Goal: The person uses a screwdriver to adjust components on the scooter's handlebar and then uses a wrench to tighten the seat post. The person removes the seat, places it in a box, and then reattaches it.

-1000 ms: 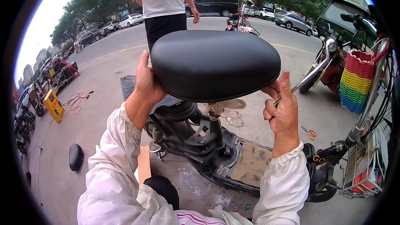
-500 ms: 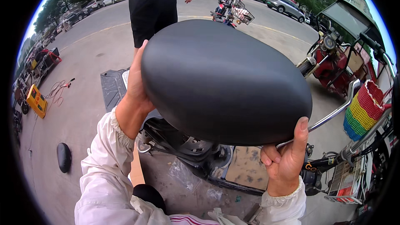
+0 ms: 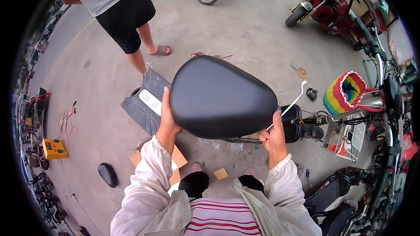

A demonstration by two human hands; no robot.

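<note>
As the head view shows it from above, a smooth black seat (image 3: 223,98) is held up between both hands, its broad end towards nine o'clock and its narrow end towards four. With the seat's middle as the dial's centre, the left grip (image 3: 168,120) sits between eight and nine o'clock, grasping the broad end, thumb up along its side. At four o'clock the right grip (image 3: 274,139) clasps the narrow end, thumb against the edge and fingers curled; from these fingers a bent metal rod (image 3: 291,104) sticks out towards one o'clock. Just beyond the left grip, at nine, shows a grey panel (image 3: 138,110). Scissors (image 3: 301,72) lie on the ground (image 3: 245,35) between two and three, a striped woven basket (image 3: 333,99) shows at three, and a small black pad (image 3: 107,175) lies at eight
</note>
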